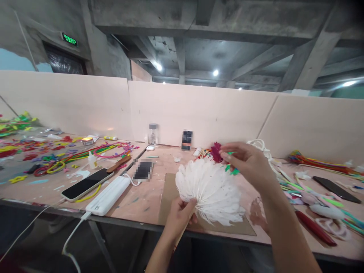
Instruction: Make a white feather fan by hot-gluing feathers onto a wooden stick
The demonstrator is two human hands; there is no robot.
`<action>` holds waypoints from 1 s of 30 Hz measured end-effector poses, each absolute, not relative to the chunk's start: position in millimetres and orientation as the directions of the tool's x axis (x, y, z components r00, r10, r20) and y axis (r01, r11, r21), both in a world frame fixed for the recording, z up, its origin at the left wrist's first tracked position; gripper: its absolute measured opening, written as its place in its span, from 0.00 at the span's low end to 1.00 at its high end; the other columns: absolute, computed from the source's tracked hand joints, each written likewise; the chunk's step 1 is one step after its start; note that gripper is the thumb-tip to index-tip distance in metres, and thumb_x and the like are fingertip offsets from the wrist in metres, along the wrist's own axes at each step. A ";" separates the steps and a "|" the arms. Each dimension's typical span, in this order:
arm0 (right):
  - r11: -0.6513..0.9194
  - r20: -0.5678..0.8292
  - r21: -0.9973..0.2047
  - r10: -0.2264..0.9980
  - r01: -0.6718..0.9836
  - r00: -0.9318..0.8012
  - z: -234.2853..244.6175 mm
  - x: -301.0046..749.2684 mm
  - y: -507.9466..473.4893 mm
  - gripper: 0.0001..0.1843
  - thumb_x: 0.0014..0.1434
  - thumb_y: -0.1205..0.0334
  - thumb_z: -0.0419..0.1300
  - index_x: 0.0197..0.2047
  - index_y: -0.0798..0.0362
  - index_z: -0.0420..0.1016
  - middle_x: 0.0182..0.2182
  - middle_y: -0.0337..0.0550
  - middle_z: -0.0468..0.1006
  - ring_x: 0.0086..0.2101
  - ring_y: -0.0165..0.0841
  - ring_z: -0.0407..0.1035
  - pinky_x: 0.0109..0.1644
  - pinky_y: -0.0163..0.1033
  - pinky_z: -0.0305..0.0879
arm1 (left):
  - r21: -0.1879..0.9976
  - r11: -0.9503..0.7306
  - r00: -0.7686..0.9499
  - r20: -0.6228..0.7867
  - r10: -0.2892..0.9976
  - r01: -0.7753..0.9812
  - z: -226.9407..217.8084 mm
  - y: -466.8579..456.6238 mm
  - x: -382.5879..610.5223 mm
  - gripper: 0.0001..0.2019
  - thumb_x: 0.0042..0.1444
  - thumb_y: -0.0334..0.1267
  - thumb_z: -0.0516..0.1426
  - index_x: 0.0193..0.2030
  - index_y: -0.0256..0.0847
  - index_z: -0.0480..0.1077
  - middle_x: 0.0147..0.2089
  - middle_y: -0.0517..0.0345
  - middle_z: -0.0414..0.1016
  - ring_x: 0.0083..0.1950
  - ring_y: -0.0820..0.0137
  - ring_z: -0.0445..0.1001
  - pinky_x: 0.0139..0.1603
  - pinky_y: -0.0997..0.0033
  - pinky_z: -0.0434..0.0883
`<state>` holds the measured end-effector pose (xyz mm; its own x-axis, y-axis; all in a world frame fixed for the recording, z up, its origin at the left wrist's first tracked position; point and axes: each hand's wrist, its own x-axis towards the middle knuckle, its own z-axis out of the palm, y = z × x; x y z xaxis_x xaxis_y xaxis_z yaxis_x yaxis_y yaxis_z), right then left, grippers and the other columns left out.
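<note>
Left hand (pixel 179 213): closed around the base of the white feather fan (pixel 212 189), thumb across the front. A thin wooden stick runs down out of the fist toward me.

Fan position: held up just above the near edge of the table (pixel 142 201), over a brown cardboard sheet (pixel 167 197). I cannot tell whether the lower feather tips brush the cardboard.

Fan orientation: long axis runs from the stick at my lower left up and away toward the partition wall, leaning slightly right. The feathers spread in a wide arc, with the flat face turned toward the camera.

Right hand (pixel 248 163): at the fan's upper right rim, fingers pinched shut on a dark red tuft (pixel 216 151) with a green stem. The tuft sits just beyond the feather tips. A green scrap (pixel 234 171) shows under the palm.

Around:
- Left of the cardboard: a white power bank (pixel 108 195) with its cable, lying beside a phone (pixel 87 184).
- Further left: bundled pipe cleaners (pixel 85 152).
- At the back wall: a clear bottle (pixel 152 133).
- Right of my forearm: a red tool (pixel 313 227), more coloured stems and a second phone (pixel 335 188).
</note>
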<state>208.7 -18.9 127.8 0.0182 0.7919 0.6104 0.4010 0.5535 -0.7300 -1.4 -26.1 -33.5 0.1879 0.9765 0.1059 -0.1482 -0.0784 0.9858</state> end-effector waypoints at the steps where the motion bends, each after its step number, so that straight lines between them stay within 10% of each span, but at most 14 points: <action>1: 0.519 0.570 -0.767 0.821 0.376 0.028 119.9 203.4 -24.6 0.17 0.57 0.51 0.68 0.45 0.52 0.78 0.39 0.46 0.82 0.30 0.35 0.78 0.23 0.34 0.70 | 0.985 -0.083 0.184 0.111 0.977 -0.154 -33.9 -25.7 -1.4 0.23 0.51 0.59 0.64 0.28 0.37 0.69 0.15 0.63 0.67 0.16 0.75 0.66 0.17 0.79 0.59; 7: 0.332 0.342 -0.920 0.940 0.209 0.013 72.7 170.2 -18.8 0.23 0.49 0.51 0.69 0.44 0.54 0.72 0.43 0.50 0.79 0.29 0.38 0.80 0.23 0.36 0.73 | 0.989 -0.087 0.228 0.112 0.967 -0.116 -35.8 -25.8 -3.6 0.25 0.53 0.61 0.63 0.31 0.37 0.70 0.17 0.61 0.71 0.17 0.74 0.67 0.19 0.78 0.61; 19: 0.459 0.472 -0.881 0.869 0.111 0.148 60.9 187.9 -6.8 0.15 0.52 0.51 0.72 0.35 0.51 0.76 0.30 0.41 0.78 0.31 0.37 0.77 0.31 0.39 0.77 | 0.983 -0.140 0.217 0.163 0.963 -0.116 -42.5 -19.4 0.5 0.29 0.57 0.60 0.60 0.53 0.36 0.67 0.36 0.51 0.82 0.33 0.63 0.81 0.37 0.66 0.76; 24: 0.554 0.563 -0.825 0.793 0.108 0.232 50.2 207.5 -31.6 0.09 0.56 0.56 0.71 0.37 0.47 0.77 0.40 0.40 0.80 0.45 0.38 0.76 0.52 0.42 0.73 | 0.889 -0.343 0.038 0.349 0.937 0.304 -54.7 -7.0 0.8 0.23 0.60 0.47 0.59 0.56 0.34 0.67 0.47 0.40 0.80 0.47 0.53 0.80 0.49 0.55 0.74; 30: 0.536 0.578 -0.816 0.761 0.216 0.296 10.5 201.9 -66.9 0.06 0.57 0.58 0.68 0.37 0.47 0.76 0.44 0.46 0.81 0.48 0.45 0.75 0.46 0.43 0.73 | 0.539 -0.378 -0.119 0.675 0.728 0.753 -46.0 -0.3 -29.3 0.31 0.59 0.42 0.61 0.65 0.27 0.62 0.62 0.27 0.68 0.62 0.41 0.67 0.60 0.39 0.66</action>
<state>201.9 -66.9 10.5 0.2956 0.7605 0.5782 0.2159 0.5363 -0.8159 -29.3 -0.3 -46.0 -0.1191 0.7277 0.6755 0.7526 -0.3776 0.5394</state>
